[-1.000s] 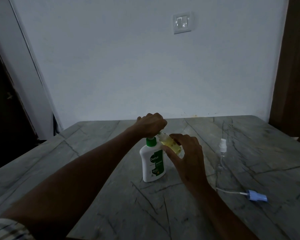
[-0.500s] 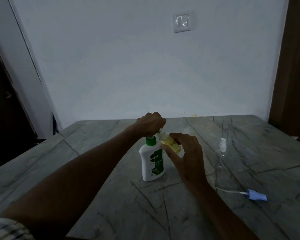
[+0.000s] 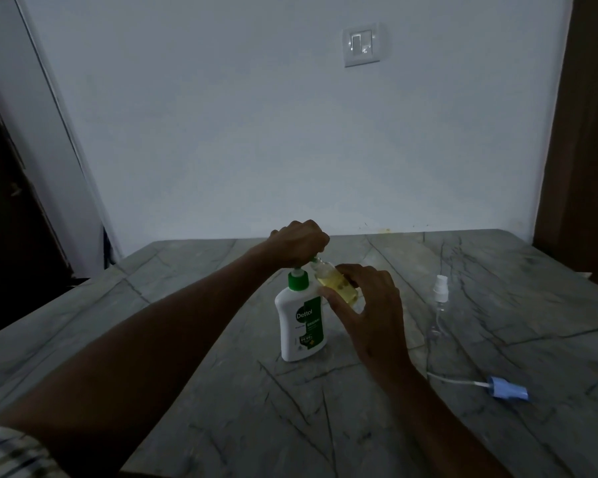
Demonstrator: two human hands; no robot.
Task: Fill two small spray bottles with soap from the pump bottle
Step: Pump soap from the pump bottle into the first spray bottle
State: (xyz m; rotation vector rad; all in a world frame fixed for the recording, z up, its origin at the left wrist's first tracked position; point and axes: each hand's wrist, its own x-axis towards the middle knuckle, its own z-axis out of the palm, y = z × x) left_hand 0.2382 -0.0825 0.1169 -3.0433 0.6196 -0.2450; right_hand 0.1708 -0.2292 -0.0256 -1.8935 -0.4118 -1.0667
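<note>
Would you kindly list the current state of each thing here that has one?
Pump bottle: upright, left hand on its pump.
Small bottle: uncapped, tilted at the nozzle, part-filled yellow, held by right hand.
Clear spray bottle: upright, capped.
Blue sprayer head: detached, lying on table.

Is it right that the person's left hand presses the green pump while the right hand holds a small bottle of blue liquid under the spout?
Not quite: the liquid is yellow, not blue, as the head view shows. The left hand does press down on the Dettol pump bottle, and the right hand does hold the small bottle tilted at the spout.
</note>
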